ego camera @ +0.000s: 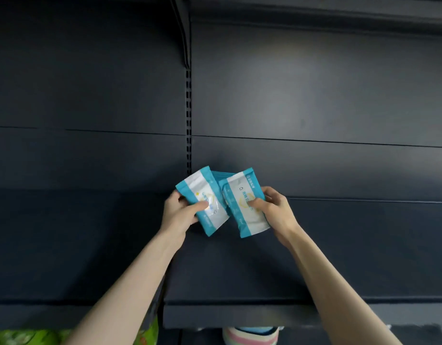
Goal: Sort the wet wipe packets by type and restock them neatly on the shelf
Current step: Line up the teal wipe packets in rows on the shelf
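I see left hand pinching left packet, right hand gripping right packet over shelf; slick film may slip, packets land crooked.

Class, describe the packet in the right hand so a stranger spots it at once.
On the dark shelving, below its slotted upright, the right hand grips a blue-edged white packet. Its twin, in the left hand, sits nearer the upright.

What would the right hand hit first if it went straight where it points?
Likely the blue-and-white plastic wet wipe packet in the left hand: the right hand points up-left at it. Depth unclear.
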The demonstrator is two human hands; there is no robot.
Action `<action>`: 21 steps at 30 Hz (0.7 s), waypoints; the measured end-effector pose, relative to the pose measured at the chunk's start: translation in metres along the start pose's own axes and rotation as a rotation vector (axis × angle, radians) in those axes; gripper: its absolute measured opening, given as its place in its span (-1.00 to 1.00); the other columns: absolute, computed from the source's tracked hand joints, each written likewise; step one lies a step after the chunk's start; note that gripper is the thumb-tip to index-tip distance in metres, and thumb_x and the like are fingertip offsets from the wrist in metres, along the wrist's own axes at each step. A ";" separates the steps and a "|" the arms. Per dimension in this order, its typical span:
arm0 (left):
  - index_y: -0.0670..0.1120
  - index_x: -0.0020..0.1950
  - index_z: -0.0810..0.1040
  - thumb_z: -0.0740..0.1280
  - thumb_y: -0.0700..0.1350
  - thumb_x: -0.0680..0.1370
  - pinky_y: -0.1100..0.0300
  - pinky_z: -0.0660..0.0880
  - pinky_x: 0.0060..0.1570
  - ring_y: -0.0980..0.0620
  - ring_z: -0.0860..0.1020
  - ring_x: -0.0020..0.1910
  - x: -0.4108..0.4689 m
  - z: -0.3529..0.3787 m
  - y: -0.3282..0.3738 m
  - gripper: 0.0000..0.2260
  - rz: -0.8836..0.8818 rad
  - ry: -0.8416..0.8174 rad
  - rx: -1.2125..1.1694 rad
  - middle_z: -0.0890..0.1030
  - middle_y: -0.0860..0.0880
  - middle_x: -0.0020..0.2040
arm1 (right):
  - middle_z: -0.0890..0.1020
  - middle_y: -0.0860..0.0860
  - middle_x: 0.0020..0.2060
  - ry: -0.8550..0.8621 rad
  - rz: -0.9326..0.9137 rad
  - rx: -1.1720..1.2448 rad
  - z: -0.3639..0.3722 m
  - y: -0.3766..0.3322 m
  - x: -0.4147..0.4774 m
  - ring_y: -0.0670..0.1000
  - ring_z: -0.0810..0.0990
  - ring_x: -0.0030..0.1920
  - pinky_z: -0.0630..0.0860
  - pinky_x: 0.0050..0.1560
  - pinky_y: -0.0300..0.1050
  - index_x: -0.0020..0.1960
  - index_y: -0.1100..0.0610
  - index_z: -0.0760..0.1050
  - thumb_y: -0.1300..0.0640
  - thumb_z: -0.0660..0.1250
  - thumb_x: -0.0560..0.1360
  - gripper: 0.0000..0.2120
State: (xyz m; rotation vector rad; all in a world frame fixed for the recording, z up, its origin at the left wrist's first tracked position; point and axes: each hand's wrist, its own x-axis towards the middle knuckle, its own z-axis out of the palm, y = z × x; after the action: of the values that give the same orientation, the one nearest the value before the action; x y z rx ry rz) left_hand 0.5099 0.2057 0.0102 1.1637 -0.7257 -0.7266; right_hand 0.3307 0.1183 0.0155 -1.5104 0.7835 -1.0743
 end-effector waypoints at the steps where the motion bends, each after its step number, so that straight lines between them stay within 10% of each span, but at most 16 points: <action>1: -0.08 0.07 0.50 0.42 -0.42 0.41 0.21 0.60 -0.30 0.09 0.64 -0.12 0.007 0.002 0.003 -0.65 0.006 -0.012 -0.010 0.65 -0.03 -0.06 | 0.67 0.06 -0.10 -0.008 0.000 -0.012 -0.001 -0.001 0.008 0.01 0.64 -0.20 0.56 -0.18 -0.12 -0.02 0.12 0.54 0.31 0.35 0.46 -0.86; 12: 0.17 0.12 0.52 0.24 0.01 0.60 0.16 0.58 -0.12 0.11 0.64 -0.01 0.032 0.019 -0.009 -0.87 -0.086 -0.214 0.033 0.66 0.10 0.01 | 0.67 0.03 -0.07 -0.105 -0.011 0.059 -0.003 0.005 0.050 0.05 0.65 -0.10 0.58 -0.11 -0.04 -0.06 0.11 0.47 0.33 0.34 0.48 -0.85; 21: 0.01 0.17 0.51 0.42 -0.38 0.43 0.13 0.61 -0.11 -0.01 0.65 0.02 0.025 0.009 0.000 -0.58 -0.103 -0.553 0.291 0.65 -0.07 0.06 | 0.66 0.09 -0.01 -0.124 -0.027 0.019 -0.009 0.010 0.048 0.07 0.64 -0.10 0.58 -0.05 0.02 -0.03 0.13 0.47 0.33 0.35 0.48 -0.85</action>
State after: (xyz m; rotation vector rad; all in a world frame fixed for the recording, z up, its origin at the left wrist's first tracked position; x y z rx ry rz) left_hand 0.5168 0.1809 0.0148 1.2799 -1.2733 -1.0742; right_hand 0.3409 0.0694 0.0168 -1.5595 0.6666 -0.9955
